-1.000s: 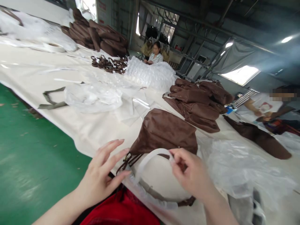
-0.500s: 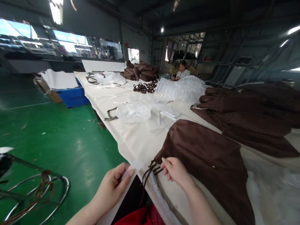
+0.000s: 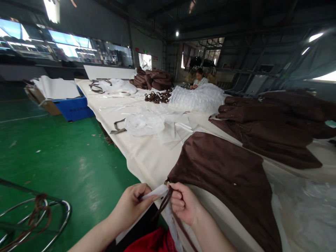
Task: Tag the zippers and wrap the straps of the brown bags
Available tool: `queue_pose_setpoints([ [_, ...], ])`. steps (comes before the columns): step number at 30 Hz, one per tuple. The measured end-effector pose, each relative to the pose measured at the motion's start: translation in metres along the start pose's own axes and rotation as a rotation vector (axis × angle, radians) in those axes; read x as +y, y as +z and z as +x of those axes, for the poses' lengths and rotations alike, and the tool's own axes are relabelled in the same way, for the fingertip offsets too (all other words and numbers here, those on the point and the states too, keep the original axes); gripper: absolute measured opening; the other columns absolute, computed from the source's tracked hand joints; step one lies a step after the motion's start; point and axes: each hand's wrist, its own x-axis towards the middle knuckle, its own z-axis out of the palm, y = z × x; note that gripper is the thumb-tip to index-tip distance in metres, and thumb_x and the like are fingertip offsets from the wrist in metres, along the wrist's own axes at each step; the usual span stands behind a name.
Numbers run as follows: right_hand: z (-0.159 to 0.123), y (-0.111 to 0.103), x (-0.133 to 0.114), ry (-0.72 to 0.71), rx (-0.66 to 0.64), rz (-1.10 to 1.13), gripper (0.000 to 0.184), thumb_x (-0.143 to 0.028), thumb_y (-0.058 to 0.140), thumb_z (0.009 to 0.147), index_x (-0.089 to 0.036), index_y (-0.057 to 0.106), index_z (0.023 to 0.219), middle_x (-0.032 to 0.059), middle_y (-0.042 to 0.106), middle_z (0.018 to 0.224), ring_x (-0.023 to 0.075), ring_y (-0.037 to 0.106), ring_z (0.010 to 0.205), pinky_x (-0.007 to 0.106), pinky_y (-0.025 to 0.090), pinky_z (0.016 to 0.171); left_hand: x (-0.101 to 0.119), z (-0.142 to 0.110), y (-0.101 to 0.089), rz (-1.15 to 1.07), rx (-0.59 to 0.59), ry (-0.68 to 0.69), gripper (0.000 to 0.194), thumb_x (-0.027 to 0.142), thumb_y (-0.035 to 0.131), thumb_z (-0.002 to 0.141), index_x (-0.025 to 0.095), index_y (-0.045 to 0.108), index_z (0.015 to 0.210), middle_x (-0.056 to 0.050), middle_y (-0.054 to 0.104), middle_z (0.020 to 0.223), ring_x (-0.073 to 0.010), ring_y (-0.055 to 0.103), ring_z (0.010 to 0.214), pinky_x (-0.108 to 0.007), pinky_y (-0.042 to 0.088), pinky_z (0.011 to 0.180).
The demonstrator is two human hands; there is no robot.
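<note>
Hovering past the table edge (image 3: 132,161), the left hand (image 3: 132,206) pinches white strip (image 3: 160,191); right hand (image 3: 186,203) grips brown cord (image 3: 164,203).

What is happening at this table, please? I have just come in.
A person is working at the cloth-covered table. The left hand pinches a white strip, whose end is close to the right hand. The right hand pinches thin brown straps at the near corner of a brown bag, which lies flat on the table. More brown bags are piled to the right, and another person is behind the heap of clear plastic.
</note>
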Motion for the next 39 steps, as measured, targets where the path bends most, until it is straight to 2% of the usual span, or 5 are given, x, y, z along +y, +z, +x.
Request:
queue_pose_setpoints([
  [5, -0.024, -0.003, -0.013, 0.004, -0.350, -0.001, 0.021, -0.024, 0.083, 0.062, -0.013, 0.070, 0.074, -0.0105, 0.041, 0.043, -0.0005, 0.021, 0.034, 0.017, 0.011, 0.036, -0.009, -0.003, -0.004, 0.012, -0.016, 0.023, 0.040, 0.044, 0.048, 0.090, 0.017, 0.049, 0.061, 0.003, 0.046, 0.056, -0.0089, 0.042, 0.054, -0.018, 0.035, 0.052],
  [9, -0.041, 0.002, -0.025, -0.130, -0.447, -0.084, 0.021, -0.028, 0.084, 0.064, -0.014, 0.072, 0.071, -0.0033, 0.056, 0.059, 0.0012, 0.036, 0.040, 0.017, 0.023, 0.039, -0.010, -0.005, -0.015, -0.009, -0.099, 0.084, 0.039, 0.038, 0.041, 0.094, 0.017, 0.048, 0.063, 0.003, 0.045, 0.059, -0.0086, 0.043, 0.056, -0.018, 0.036, 0.055],
  [14, -0.038, 0.002, -0.031, -0.278, -0.196, 0.038, 0.018, -0.026, 0.084, 0.066, -0.017, 0.070, 0.074, -0.0001, 0.065, 0.071, 0.0037, 0.050, 0.049, 0.015, 0.039, 0.046, -0.004, -0.009, -0.027, -0.006, -0.209, 0.139, 0.032, 0.034, 0.044, 0.094, 0.016, 0.055, 0.071, 0.001, 0.054, 0.066, -0.0095, 0.047, 0.061, -0.019, 0.038, 0.060],
  [19, -0.023, -0.001, -0.028, -0.412, 0.058, 0.102, 0.023, -0.029, 0.085, 0.065, -0.015, 0.070, 0.076, 0.0003, 0.064, 0.076, 0.0038, 0.053, 0.056, 0.013, 0.044, 0.050, -0.004, -0.012, -0.026, -0.035, -0.307, 0.154, 0.029, 0.033, 0.045, 0.094, 0.015, 0.058, 0.074, -0.001, 0.058, 0.068, -0.0099, 0.050, 0.063, -0.019, 0.039, 0.062],
  [39, -0.013, 0.002, -0.006, -0.532, 0.315, -0.235, 0.035, -0.046, 0.078, 0.069, -0.016, 0.070, 0.085, -0.0007, 0.063, 0.060, 0.0100, 0.057, 0.054, 0.019, 0.046, 0.050, -0.008, -0.012, -0.013, 0.038, -0.306, 0.163, 0.028, 0.032, 0.047, 0.094, 0.016, 0.058, 0.075, 0.000, 0.059, 0.069, -0.0097, 0.051, 0.063, -0.020, 0.038, 0.062],
])
